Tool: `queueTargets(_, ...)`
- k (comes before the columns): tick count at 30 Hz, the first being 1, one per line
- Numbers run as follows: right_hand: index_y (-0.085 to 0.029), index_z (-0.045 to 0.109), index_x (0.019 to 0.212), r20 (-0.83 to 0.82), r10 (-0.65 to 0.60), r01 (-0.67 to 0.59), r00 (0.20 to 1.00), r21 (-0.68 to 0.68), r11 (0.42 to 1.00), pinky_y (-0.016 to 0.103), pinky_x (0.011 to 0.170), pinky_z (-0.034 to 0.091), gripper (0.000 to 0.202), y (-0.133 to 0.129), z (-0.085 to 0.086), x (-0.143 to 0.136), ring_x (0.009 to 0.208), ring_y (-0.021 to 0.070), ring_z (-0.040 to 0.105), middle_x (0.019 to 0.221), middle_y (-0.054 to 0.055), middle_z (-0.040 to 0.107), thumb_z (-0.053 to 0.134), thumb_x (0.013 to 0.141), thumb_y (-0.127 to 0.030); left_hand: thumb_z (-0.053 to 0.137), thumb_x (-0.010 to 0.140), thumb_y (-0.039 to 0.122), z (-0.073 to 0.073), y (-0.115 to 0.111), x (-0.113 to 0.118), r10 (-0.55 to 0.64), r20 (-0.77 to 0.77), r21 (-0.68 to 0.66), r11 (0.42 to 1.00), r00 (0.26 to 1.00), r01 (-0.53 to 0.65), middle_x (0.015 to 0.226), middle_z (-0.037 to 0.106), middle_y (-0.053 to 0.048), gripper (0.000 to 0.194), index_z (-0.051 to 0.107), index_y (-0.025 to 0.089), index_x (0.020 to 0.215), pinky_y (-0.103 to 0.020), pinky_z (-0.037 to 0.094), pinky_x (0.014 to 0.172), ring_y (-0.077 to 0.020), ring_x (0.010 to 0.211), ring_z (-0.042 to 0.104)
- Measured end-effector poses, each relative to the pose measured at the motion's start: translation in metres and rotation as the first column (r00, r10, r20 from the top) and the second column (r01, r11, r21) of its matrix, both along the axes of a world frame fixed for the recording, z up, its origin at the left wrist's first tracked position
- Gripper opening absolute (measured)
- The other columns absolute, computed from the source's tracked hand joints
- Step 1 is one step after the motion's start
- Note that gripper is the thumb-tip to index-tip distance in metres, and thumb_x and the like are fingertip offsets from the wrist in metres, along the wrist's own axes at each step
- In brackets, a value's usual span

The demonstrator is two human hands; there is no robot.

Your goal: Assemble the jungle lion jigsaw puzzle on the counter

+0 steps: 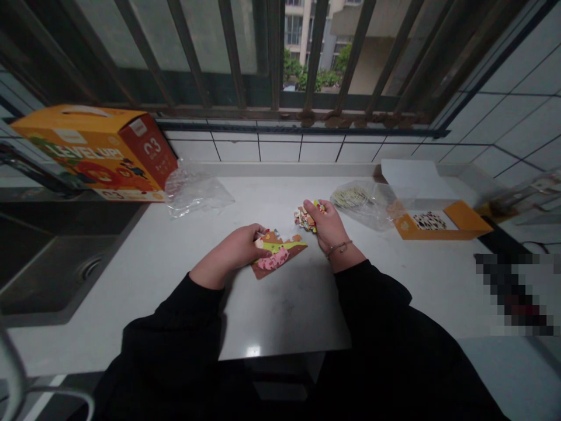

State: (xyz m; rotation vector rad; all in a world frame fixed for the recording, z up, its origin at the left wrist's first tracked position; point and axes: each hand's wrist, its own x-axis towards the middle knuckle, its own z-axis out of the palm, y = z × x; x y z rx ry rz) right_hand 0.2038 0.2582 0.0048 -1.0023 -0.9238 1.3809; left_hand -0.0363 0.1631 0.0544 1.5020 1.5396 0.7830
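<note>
My left hand (248,245) grips the left edge of a joined section of jigsaw puzzle (278,254), brown and green with a pink patterned shape; its upper right edge shows tabs and notches. Just to the right and a little farther back, my right hand (328,227) is closed around a clump of small colourful puzzle pieces (305,218), thumb pressed over them. The clump and the joined section are apart. How many pieces the right hand holds cannot be made out.
On the white countertop (280,321), an orange "LEVEL UP!" box (94,155) and a clear plastic bag (193,190) stand near the sink (48,263) at left. Toward the back right lie a bag of pieces (353,197) and an open orange-and-white box (438,231) with pieces inside.
</note>
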Motion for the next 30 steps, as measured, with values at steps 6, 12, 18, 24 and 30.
queueTargets(6, -0.028, 0.057, 0.105, -0.072, -0.018, 0.017, 0.997, -0.004, 1.000, 0.033, 0.065, 0.067, 0.070, 0.002, 0.004, 0.002, 0.071, 0.0202, 0.079, 0.089, 0.000, 0.081, 0.105, 0.067, -0.063, 0.092, 0.082, 0.037, -0.008, 0.007, -0.004, 0.073, 0.348, -0.171, 0.985, 0.935, -0.013, 0.077, 0.079, -0.009, 0.019, 0.083, 0.021, 0.084, -0.029, 0.047, 0.057, -0.0193, 0.060, 0.064)
queueTargets(12, -0.029, 0.057, 0.102, -0.126, -0.031, 0.030, 0.992, -0.007, 1.000, 0.031, 0.059, 0.067, 0.073, 0.001, 0.009, 0.003, 0.067, 0.0203, 0.079, 0.086, -0.001, 0.080, 0.109, 0.062, -0.061, 0.094, 0.084, 0.046, -0.022, 0.014, -0.007, 0.233, 0.379, -0.172, 0.969, 0.896, -0.179, 0.068, 0.072, -0.006, 0.032, 0.079, 0.018, 0.080, -0.024, 0.037, 0.050, -0.0137, 0.053, 0.055)
queueTargets(18, -0.028, 0.059, 0.101, -0.183, 0.036, -0.038, 0.982, -0.009, 0.999, 0.031, 0.059, 0.066, 0.071, -0.004, 0.013, 0.001, 0.067, 0.0201, 0.078, 0.080, -0.003, 0.077, 0.109, 0.062, -0.061, 0.092, 0.089, 0.054, -0.019, 0.014, 0.001, 0.254, 0.513, -0.153, 0.967, 0.820, -0.205, 0.069, 0.068, -0.001, 0.039, 0.077, 0.017, 0.089, -0.021, 0.028, 0.043, -0.0086, 0.049, 0.046)
queueTargets(24, -0.027, 0.066, 0.096, -0.339, 0.297, -0.289, 0.892, 0.077, 0.954, 0.030, 0.081, 0.069, 0.059, -0.019, 0.022, -0.005, 0.084, 0.0166, 0.078, 0.091, -0.001, 0.079, 0.106, 0.071, -0.063, 0.088, 0.091, 0.059, -0.005, 0.006, 0.014, 0.104, 0.666, -0.106, 0.993, 0.738, -0.044, 0.083, 0.072, -0.003, 0.044, 0.079, 0.019, 0.108, -0.021, 0.034, 0.049, -0.0090, 0.056, 0.050)
queueTargets(30, -0.026, 0.068, 0.098, -0.318, 0.305, -0.297, 0.898, 0.076, 0.952, 0.038, 0.083, 0.069, 0.059, -0.018, 0.020, -0.005, 0.088, 0.0234, 0.080, 0.097, 0.004, 0.082, 0.101, 0.075, -0.069, 0.084, 0.093, 0.042, -0.017, 0.015, 0.002, 0.277, 0.220, -0.103, 0.960, 0.935, -0.260, 0.058, 0.058, 0.002, 0.027, 0.072, 0.020, 0.084, -0.025, 0.022, 0.045, -0.0107, 0.045, 0.041)
